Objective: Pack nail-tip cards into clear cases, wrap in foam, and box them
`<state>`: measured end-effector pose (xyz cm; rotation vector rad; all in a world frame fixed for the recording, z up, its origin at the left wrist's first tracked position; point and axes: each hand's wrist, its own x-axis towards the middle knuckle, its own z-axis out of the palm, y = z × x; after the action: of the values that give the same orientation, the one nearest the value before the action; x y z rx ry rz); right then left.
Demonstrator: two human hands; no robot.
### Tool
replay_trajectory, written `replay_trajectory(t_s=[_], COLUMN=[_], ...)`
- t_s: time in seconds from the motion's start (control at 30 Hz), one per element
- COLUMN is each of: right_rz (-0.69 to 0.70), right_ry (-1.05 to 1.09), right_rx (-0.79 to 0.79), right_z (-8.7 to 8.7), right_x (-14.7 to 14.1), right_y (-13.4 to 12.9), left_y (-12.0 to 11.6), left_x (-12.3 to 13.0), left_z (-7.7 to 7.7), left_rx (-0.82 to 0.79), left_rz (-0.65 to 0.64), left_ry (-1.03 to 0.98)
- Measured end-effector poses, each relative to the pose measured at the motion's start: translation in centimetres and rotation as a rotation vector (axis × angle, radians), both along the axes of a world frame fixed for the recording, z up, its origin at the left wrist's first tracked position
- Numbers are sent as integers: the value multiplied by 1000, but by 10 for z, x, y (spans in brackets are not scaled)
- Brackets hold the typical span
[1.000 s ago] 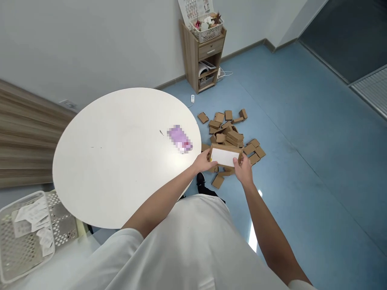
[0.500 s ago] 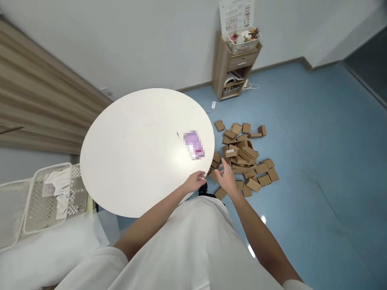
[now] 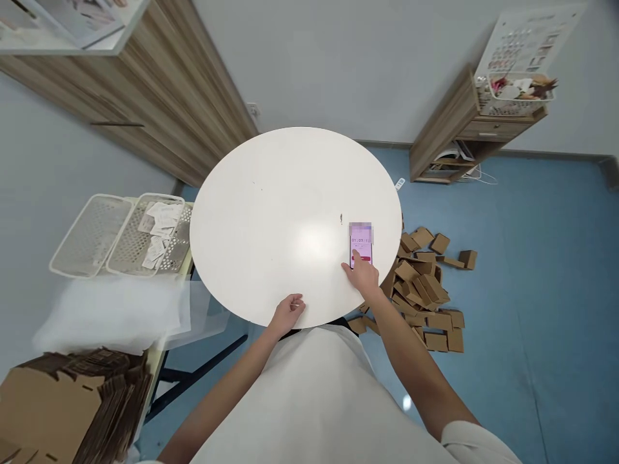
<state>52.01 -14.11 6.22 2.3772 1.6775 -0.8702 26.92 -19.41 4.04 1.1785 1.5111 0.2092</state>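
Note:
A phone [image 3: 361, 242] with a lit pink screen showing digits lies on the round white table [image 3: 271, 212], near its right side. My right hand [image 3: 363, 273] is over the phone's lower end, with a finger on the screen and the thumb spread to the left; it grips nothing. At the table's near edge rests my left hand [image 3: 287, 314], its fingers loosely bent and apart, holding nothing that I can see. A small dark mark [image 3: 341, 219] is on the tabletop left of the phone.
Many small cardboard boxes [image 3: 425, 290] lie on the floor at the right. White baskets [image 3: 113, 254], plastic sheeting [image 3: 116, 312] and flat cardboard [image 3: 53, 406] are at the left. A wooden cabinet [image 3: 445, 129] stands at the back right.
The view has turned left, bringing the flat cardboard into sight. My right hand has moved from beyond the table's edge onto the phone. My left hand is farther left along the near edge.

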Motion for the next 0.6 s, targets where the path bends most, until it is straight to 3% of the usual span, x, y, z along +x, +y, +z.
replay_trajectory(t_s=[0.17,0.3,0.47,0.6], right_rz=[6,94,234,348], right_ry=[-6,34,103,134], right_rx=[105,159,233,272], right_z=[9,21,37,46], right_x=[-25,-76,-166,-239], right_y=[-3,0,3,2], left_y=[0,8,8,-3], left_x=[-27,-62,-138,-207], left_z=[5,17,30,24], left_rx=[26,117,222,292], left_rz=[63,111,230,329], left_ry=[-1,-27,-50,-47])
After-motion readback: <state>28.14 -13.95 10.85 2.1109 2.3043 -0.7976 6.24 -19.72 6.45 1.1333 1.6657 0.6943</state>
